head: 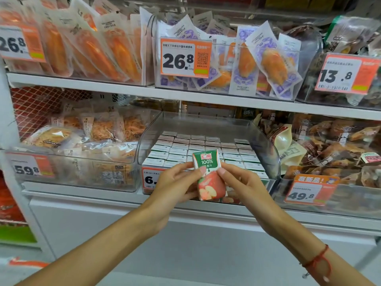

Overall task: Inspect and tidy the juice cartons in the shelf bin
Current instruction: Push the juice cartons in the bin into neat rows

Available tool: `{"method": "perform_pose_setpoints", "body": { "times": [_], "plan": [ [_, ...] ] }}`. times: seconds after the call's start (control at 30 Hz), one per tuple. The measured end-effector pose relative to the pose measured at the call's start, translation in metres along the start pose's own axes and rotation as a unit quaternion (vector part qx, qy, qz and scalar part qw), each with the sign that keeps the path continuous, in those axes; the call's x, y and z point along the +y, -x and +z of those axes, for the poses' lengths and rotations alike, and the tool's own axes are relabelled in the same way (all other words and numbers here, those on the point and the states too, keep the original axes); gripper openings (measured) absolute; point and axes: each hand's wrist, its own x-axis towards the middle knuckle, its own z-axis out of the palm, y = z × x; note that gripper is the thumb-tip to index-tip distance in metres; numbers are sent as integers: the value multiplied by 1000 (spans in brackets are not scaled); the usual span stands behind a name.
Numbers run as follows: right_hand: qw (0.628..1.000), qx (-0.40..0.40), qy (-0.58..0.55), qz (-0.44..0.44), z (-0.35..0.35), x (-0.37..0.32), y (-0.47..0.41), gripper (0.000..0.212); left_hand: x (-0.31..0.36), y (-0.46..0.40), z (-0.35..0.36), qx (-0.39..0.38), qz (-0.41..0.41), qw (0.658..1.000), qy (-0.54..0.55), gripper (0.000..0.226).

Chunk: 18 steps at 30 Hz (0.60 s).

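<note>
Between both hands, left hand (175, 183) and right hand (240, 185) pinched one apple juice carton (208, 175) upright; behind it, the clear bin (268, 145) held many cartons (198, 147), price tag (149, 179) below.

One carton (208, 176) is out of the bin (274, 153), upright and a little tilted, in front of the bin's near edge. Its front faces the camera: green top with "100%" in white, red lower part with pictures of apple. The other cartons (198, 149) stand in tight rows inside the clear bin, only their white tops visible. The far right rows look less full, with a gap there.
</note>
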Motion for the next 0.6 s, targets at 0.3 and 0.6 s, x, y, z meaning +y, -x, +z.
{"method": "perform_pose_setpoints", "body": {
  "times": [0.3, 0.6],
  "plan": [
    [987, -75, -64, 126, -10, 2, -9, 27, 2, -2, -7, -10, -48, 999, 13, 21],
    [996, -12, -19, 83, -2, 2, -6, 29, -2, -5, -8, 89, 8, 994, -63, 22]
  ]
}}
